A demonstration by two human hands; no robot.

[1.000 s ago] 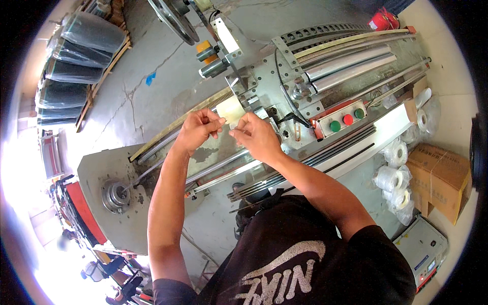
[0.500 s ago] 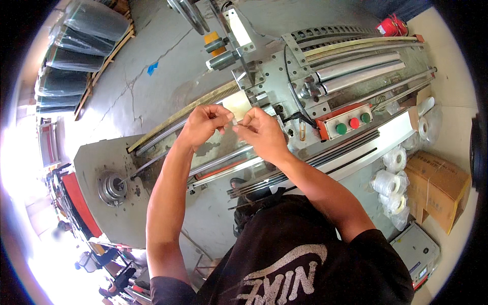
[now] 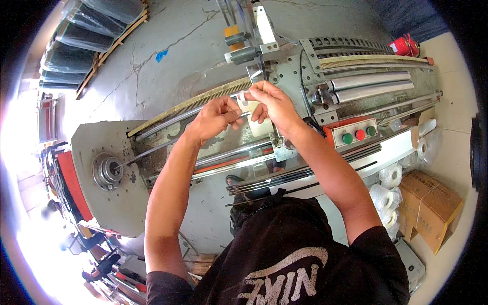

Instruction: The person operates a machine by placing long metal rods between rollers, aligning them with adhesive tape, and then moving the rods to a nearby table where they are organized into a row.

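My left hand [image 3: 216, 121] is closed in a pinch over the machine bed. A thin metal rod [image 3: 162, 147] runs from the round chuck [image 3: 108, 171] up to this hand, and a short grey tip shows just past the fingers. Beside it, my right hand [image 3: 277, 108] pinches a small whitish strip [image 3: 243, 96] between thumb and forefinger, its other fingers curled. Under and behind both hands lies a pale cream plate [image 3: 261, 128] on the machine's carriage. Whether the strip touches the rod is hard to tell.
Right of my hands stands a control box [image 3: 354, 133] with green and red buttons. Several dark rods [image 3: 305, 170] lie along the near edge. Beyond the hands rises a bracket with rollers [image 3: 241, 55]. Plastic-wrapped rolls [image 3: 391, 174] and a cardboard box [image 3: 429, 203] stand at right.
My right hand has moved up and right, away from the left, drawing the whitish strip with it. The fingertips that met before are now apart. The view has shifted slightly.
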